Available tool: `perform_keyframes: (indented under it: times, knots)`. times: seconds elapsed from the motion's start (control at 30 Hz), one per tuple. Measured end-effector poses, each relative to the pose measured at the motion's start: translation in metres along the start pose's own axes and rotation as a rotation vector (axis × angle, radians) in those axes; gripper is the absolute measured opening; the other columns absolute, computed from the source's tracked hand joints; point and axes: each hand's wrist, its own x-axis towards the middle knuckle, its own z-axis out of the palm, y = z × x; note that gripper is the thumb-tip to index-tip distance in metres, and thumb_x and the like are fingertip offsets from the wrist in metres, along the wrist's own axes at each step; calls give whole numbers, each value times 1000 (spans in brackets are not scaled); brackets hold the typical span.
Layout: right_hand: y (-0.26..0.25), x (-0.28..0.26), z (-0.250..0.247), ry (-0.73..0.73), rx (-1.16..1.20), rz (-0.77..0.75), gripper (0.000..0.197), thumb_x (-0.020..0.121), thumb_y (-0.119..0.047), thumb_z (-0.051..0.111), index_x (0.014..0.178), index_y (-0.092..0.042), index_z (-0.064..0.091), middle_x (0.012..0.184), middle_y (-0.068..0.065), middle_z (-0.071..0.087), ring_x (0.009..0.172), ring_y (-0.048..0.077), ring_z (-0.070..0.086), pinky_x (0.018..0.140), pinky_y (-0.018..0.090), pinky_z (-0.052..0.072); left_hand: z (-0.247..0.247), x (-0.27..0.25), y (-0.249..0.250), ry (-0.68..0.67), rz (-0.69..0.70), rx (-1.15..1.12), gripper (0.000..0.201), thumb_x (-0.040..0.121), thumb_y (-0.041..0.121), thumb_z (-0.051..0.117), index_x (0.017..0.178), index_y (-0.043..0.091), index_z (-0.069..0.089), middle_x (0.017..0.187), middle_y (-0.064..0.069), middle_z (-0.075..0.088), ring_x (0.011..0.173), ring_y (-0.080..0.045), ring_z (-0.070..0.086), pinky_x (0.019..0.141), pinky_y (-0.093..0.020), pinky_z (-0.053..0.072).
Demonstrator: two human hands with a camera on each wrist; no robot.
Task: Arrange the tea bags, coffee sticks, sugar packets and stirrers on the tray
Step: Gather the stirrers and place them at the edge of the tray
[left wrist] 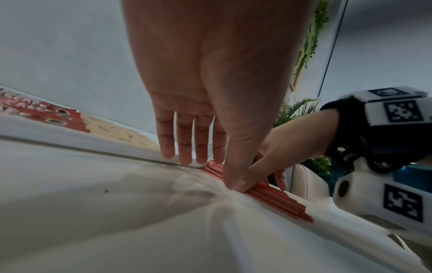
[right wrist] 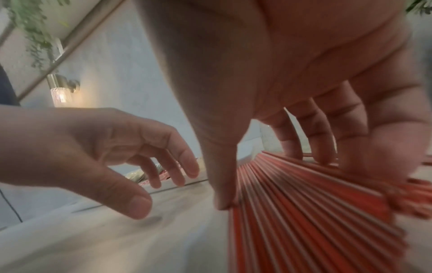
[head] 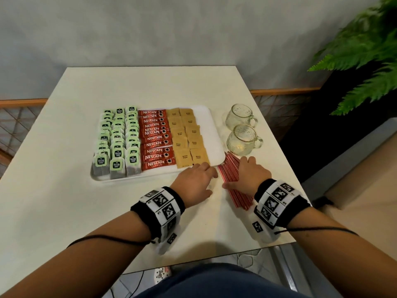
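Observation:
A white tray [head: 213, 134] holds rows of green-tagged tea bags [head: 117, 143], red coffee sticks [head: 155, 139] and brown sugar packets [head: 189, 136]. A pile of red stirrers [head: 231, 168] lies on the table just right of the tray. My right hand [head: 247, 173] spans this pile, thumb at its left edge and fingers over its right side. In the right wrist view the right hand [right wrist: 268, 129] clasps the stirrers [right wrist: 304, 212]. My left hand [head: 202, 177] hovers over the tray's near right corner, fingers relaxed and holding nothing. In the left wrist view the left hand [left wrist: 210, 147] is beside the stirrers [left wrist: 275, 199].
Two glass mugs [head: 240, 117] [head: 243, 137] stand just behind the stirrers, right of the tray. A fern [head: 369, 50] hangs beyond the table's right edge. The table's front edge [head: 214, 257] is close under my wrists.

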Motion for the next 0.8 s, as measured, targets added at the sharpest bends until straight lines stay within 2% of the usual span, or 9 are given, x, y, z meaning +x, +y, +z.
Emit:
perform_keyframes:
  times: [0.13, 0.27, 0.37, 0.43, 0.57, 0.67, 0.73, 0.8]
  knots:
    - [10, -4, 2, -26, 61, -14, 80, 75, -56, 72, 127, -8, 35, 128, 13, 43, 111, 32, 56, 83, 39, 45, 1, 1, 8, -7, -14, -11, 48, 90, 30, 62, 134, 20, 45, 133, -2, 47, 120, -22, 46, 90, -32, 40]
    - [17, -6, -1, 8, 82, 13, 94, 62, -61, 80, 127, -10, 35, 125, 10, 43, 111, 31, 56, 85, 42, 46, 1, 0, 12, -15, -23, -6, 50, 90, 31, 62, 136, 20, 44, 134, -1, 46, 122, -21, 45, 90, -31, 40]
    - [21, -5, -6, -41, 82, 14, 101, 58, -66, 79, 130, -10, 35, 126, 10, 43, 112, 29, 54, 88, 42, 47, 2, -1, 14, -32, -25, 3, 50, 90, 31, 62, 136, 20, 43, 134, -2, 45, 122, -21, 44, 89, -31, 40]
    - [22, -5, -11, -66, 69, 12, 100, 54, -67, 80, 126, -12, 37, 122, 8, 44, 110, 28, 55, 86, 41, 48, 2, -2, 14, -38, -28, 4, 50, 90, 31, 62, 136, 20, 44, 134, -1, 45, 122, -21, 44, 88, -30, 40]
    - [20, -6, -18, -126, 54, -3, 82, 56, -59, 84, 109, -12, 42, 111, 7, 50, 92, 24, 59, 73, 35, 50, 0, -1, 12, 2, -21, 23, 54, 90, 29, 62, 139, 18, 40, 138, -2, 42, 123, -21, 44, 90, -30, 40]
    - [19, -7, -11, -137, 74, -17, 64, 67, -47, 82, 99, -12, 40, 105, 8, 61, 79, 22, 56, 60, 30, 43, 2, 6, 16, 50, 49, 43, 68, 89, 27, 63, 148, 17, 30, 152, -1, 31, 133, -22, 37, 102, -32, 37]
    - [17, -8, -6, -133, 88, -20, 59, 73, -42, 80, 103, -10, 42, 107, 10, 62, 75, 23, 58, 50, 27, 40, 4, 17, 21, 51, 116, 60, 77, 89, 25, 64, 153, 19, 22, 160, 0, 19, 143, -22, 27, 109, -34, 33]
    - [14, -9, -6, -129, 89, -31, 61, 76, -38, 78, 115, -7, 44, 111, 11, 62, 84, 27, 65, 51, 25, 41, 5, 33, 26, -14, 158, 110, 79, 92, 23, 61, 155, 19, 14, 164, 0, 8, 149, -23, 16, 115, -35, 27]
